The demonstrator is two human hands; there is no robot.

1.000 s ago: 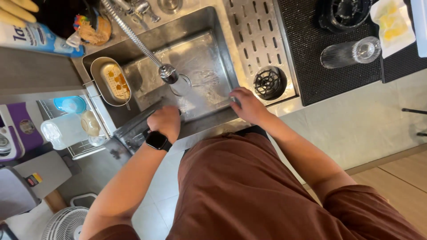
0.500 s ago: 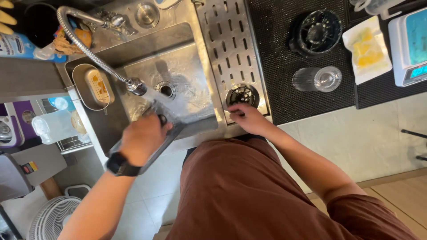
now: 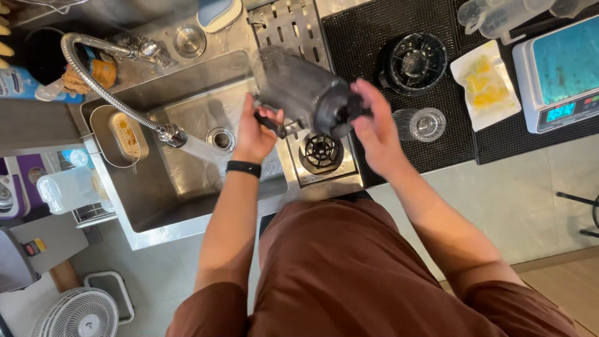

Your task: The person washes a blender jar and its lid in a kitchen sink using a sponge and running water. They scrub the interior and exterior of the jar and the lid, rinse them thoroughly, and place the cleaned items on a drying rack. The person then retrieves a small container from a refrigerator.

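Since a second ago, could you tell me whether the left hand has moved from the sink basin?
Yes. The left hand has risen from the sink basin towards its right rim, gripping the dark jug by its handle.

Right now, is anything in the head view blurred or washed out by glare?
In the head view, the dark jug in the left hand is smeared by motion; the right hand looks slightly soft. The steel sink shows mild reflections, nothing washed out.

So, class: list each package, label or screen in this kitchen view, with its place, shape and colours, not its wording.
Scale screen: far right counter, small rectangle, glowing blue on a white scale.
Blue package: far left edge, blue and white.
Small label: lower left on a grey box, black, red and yellow.
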